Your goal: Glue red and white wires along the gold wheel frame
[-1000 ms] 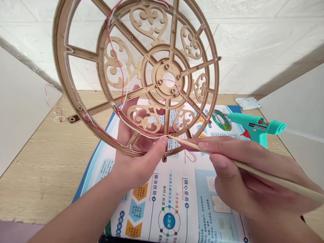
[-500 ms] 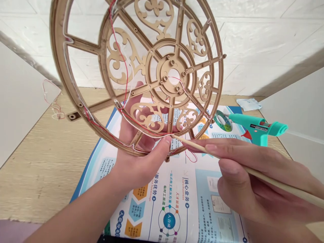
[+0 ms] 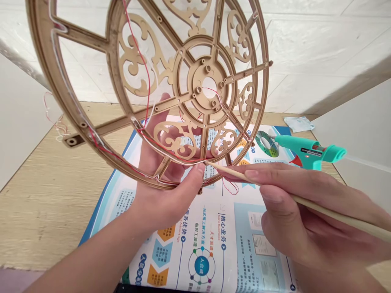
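Note:
A round tan openwork frame (image 3: 200,68) with scroll inserts is held up on edge, tilted, above the table. My left hand (image 3: 171,199) grips its lower rim, thumb on the near side and fingers behind. Red and white wires (image 3: 148,81) run along the frame's channels, some of them hanging loose across an opening. My right hand (image 3: 305,215) is closed around a thin wooden stick (image 3: 235,174), whose tip touches the inner ring beside my left thumb, at the wires there.
A teal glue gun (image 3: 311,150) rests on the right, near a small white packet (image 3: 298,124). A printed poster (image 3: 210,228) covers the middle of the wooden table (image 3: 45,195). Loose wires (image 3: 58,122) lie at the left. A white wall (image 3: 305,49) stands behind.
The frame's left side has come closer and shifted left in view, turning slightly. The stick's tip stays by my left thumb; both hands keep their hold.

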A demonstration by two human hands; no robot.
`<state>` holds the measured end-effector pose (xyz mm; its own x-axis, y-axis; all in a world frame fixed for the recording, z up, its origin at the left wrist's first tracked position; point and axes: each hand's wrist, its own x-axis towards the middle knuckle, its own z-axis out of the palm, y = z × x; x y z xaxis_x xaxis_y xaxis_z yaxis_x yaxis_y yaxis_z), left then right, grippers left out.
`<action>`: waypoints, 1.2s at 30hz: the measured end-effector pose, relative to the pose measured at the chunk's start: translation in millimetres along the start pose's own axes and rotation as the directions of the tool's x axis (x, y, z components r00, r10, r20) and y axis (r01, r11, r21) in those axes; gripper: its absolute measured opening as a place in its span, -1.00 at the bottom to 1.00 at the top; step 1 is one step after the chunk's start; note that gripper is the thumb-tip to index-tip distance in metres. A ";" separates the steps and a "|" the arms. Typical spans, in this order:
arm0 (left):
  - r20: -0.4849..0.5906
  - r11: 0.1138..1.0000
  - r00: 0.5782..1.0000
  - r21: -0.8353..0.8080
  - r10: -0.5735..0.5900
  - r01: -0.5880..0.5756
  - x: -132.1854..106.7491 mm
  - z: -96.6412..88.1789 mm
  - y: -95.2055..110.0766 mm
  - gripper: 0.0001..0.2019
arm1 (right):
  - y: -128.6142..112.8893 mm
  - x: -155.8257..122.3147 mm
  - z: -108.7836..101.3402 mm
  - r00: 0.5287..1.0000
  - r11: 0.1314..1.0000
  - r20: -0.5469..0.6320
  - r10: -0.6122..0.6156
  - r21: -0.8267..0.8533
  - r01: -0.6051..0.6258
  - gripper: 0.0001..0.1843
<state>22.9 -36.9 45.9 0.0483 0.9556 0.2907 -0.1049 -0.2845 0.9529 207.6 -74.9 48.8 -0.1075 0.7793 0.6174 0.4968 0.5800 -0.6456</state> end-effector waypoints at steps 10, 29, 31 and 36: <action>0.016 0.990 0.997 0.116 0.080 -0.081 -5.5 -4.8 -12.7 -0.44 | 2.0 3.8 3.5 1.000 1.000 -0.031 -0.001 0.006 0.002 -0.70; -0.039 0.999 0.999 -0.045 0.003 -0.005 -6.3 -3.5 -10.6 -0.45 | -2.3 0.5 -1.7 0.999 0.999 -0.018 -0.031 -0.017 0.031 -0.42; -0.049 0.999 0.999 -0.039 0.002 -0.004 -6.1 -3.6 -9.7 -0.40 | -2.1 0.4 -1.5 0.999 0.999 -0.015 -0.034 -0.011 0.034 -0.40; -0.056 1.000 0.998 -0.006 0.016 -0.017 -5.1 -2.4 -7.4 -0.35 | -2.3 -2.5 1.3 1.000 1.000 -0.027 -0.002 0.002 0.002 -0.43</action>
<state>21.1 -39.5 37.1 -0.0092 0.9536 0.3008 -0.1111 -0.2999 0.9475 205.6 -77.9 48.2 -0.0851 0.7712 0.6308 0.4947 0.5823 -0.6452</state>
